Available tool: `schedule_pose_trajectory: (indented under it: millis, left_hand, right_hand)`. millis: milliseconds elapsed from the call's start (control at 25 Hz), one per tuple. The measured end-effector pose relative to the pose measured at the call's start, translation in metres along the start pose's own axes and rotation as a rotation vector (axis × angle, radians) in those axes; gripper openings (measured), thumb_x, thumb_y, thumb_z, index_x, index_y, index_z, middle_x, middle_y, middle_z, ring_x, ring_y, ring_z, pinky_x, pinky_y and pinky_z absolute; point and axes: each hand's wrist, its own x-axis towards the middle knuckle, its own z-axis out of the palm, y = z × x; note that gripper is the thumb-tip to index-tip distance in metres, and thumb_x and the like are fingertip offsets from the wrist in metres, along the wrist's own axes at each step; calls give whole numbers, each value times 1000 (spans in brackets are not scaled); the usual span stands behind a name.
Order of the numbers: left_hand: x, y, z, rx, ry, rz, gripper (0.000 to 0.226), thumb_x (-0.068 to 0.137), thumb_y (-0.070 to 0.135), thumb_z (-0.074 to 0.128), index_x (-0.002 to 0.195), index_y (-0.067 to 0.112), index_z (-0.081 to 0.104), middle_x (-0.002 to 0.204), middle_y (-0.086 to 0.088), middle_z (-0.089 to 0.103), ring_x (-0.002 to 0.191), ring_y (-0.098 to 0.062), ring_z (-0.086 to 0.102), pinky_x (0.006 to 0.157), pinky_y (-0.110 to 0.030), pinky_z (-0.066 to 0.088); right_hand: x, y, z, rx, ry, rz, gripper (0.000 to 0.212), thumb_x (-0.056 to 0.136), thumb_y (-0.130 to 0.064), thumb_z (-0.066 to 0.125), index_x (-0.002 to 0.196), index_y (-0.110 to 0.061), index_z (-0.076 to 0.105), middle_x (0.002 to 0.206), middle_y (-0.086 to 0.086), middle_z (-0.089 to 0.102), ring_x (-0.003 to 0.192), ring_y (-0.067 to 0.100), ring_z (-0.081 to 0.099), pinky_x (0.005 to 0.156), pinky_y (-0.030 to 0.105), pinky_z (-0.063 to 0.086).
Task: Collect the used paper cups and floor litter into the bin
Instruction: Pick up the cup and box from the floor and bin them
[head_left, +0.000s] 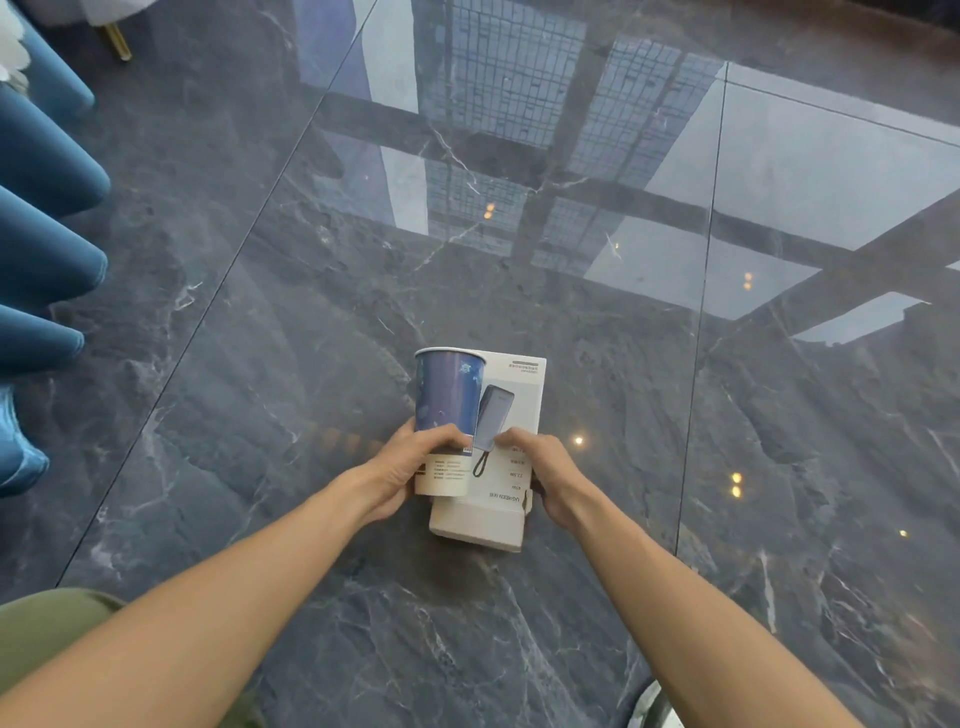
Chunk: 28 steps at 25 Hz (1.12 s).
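A glossy dark marble floor (260, 364) fills nearly the whole view, its polish mirroring a gridded window frame up toward the top right. Along the left edge runs a row of blue upholstered cushions (47, 249), and a gold furniture leg (117, 44) shows at the top left. No bin is in sight anywhere.

Held above the floor in mid-frame is a white product box (506, 457) (a power bank is printed on its face, with small text I cannot read). Its near end flap looks partly open. Against the box's left side lies a paper cup (449, 395), blue with a white base, mouth pointing away from the person.

The left hand (400, 473) wraps the cup's lower part, fingers (441, 436) curled over its wall and pressing it to the box. The right hand (550, 473) grips the box's right edge, fingers (519, 441) bent over the printed face and thumb hidden underneath.

By my reading the step in hand is gathering: cup and box have been picked up together and are being bundled for carrying. The next move calls for a firm enough hold that the cup does not slide off the box, then finding the bin and bringing both to it; any other litter would need a free hand.
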Motion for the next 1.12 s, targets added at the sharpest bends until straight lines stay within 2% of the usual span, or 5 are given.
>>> schedule_pose_trajectory:
  millis: [160, 600, 720, 840, 1120]
  left_hand:
    - [-17, 18, 13, -4, 1, 82, 83, 58, 35, 86, 135, 17, 60, 116, -13, 79, 106, -31, 76, 86, -42, 60]
    - [-294, 129, 48, -99, 107, 126, 76, 58, 46, 86, 127, 22, 65, 111, -7, 80, 104, -26, 77, 90, -44, 62]
    - [-404, 161, 51, -168, 161, 118, 70, 59, 44, 86, 123, 24, 65, 110, -6, 81, 100, -24, 78, 86, -41, 62]
    - [-510, 181, 49, -224, 183, 107, 67, 59, 45, 85, 120, 27, 64, 109, -3, 80, 97, -20, 77, 87, -40, 63]
    - [-675, 136, 15, -287, 260, 57, 85, 58, 52, 87, 134, 27, 58, 113, -1, 79, 100, -19, 78, 87, -38, 63]
  right_hand:
    - [-27, -22, -12, 135, -59, -38, 23, 92, -17, 65, 111, -6, 71, 102, 17, 80, 88, 30, 76, 88, 50, 60]
    - [-281, -145, -10, -76, -32, -107, 83, 66, -47, 87, 127, -1, 58, 114, 23, 73, 87, 30, 80, 58, 35, 62]
    - [-386, -183, 3, -163, -49, -92, 74, 67, -52, 82, 118, 0, 67, 107, 25, 75, 72, 25, 76, 48, 29, 51]
    - [-491, -205, 22, -209, -64, -78, 73, 71, -56, 78, 119, -1, 66, 106, 23, 77, 81, 35, 78, 60, 43, 60]
    - [-663, -194, 80, -278, -182, -57, 18, 99, -25, 62, 93, -9, 68, 79, 9, 75, 72, 27, 67, 63, 44, 47]
